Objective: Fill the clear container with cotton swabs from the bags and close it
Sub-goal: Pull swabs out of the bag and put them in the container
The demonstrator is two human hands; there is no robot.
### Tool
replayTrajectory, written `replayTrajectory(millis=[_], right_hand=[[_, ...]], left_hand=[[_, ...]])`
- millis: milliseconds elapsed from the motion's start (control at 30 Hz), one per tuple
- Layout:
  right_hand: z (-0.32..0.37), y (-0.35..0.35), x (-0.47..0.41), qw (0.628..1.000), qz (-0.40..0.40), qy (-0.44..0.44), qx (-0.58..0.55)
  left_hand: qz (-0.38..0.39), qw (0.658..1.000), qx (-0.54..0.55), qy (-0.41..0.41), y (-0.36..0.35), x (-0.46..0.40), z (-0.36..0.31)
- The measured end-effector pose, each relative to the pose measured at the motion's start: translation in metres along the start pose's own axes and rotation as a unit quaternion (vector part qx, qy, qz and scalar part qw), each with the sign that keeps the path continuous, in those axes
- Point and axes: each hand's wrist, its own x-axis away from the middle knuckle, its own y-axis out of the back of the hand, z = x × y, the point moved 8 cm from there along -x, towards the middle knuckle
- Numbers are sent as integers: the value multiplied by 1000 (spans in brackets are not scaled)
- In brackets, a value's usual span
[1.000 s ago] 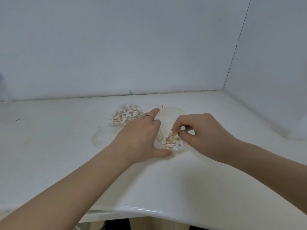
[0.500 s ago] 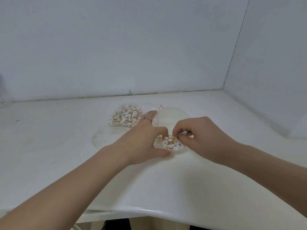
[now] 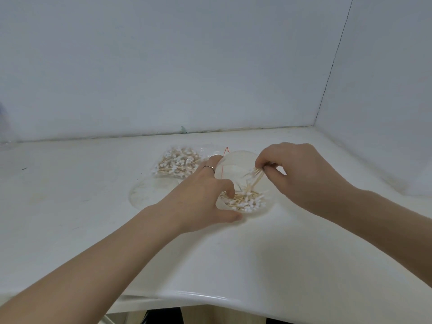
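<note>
Clear container (image 3: 245,202) at frame centre, cotton swabs (image 3: 245,201) heaped inside; left hand (image 3: 201,197) cups its rim, right hand (image 3: 301,176) pinches swab bunch (image 3: 256,175) by sticks; swabs light, stiff, slippery, likely scatter; full bag (image 3: 178,165) upper left

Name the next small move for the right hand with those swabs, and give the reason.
Probably lower the pinched bunch of swabs into the clear container and let go. The right hand pinches them above the pile already inside, and the left hand steadies the container. A full bag waits behind.
</note>
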Motion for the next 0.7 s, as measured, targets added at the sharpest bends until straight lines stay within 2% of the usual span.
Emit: replayTrajectory(millis=[100, 200, 533, 700], right_hand=[[3, -15, 3, 991, 32, 73, 104], [-9, -31, 6, 977, 91, 86, 172], [-17, -40, 8, 960, 182, 98, 190], [-7, -39, 8, 941, 151, 166, 252]], left_hand=[[-9, 1000, 0, -8, 0, 0, 0], [-11, 1000, 0, -19, 0, -1, -2], [-2, 999, -35, -32, 0, -4, -10], [-6, 998, -40, -46, -3, -4, -12]])
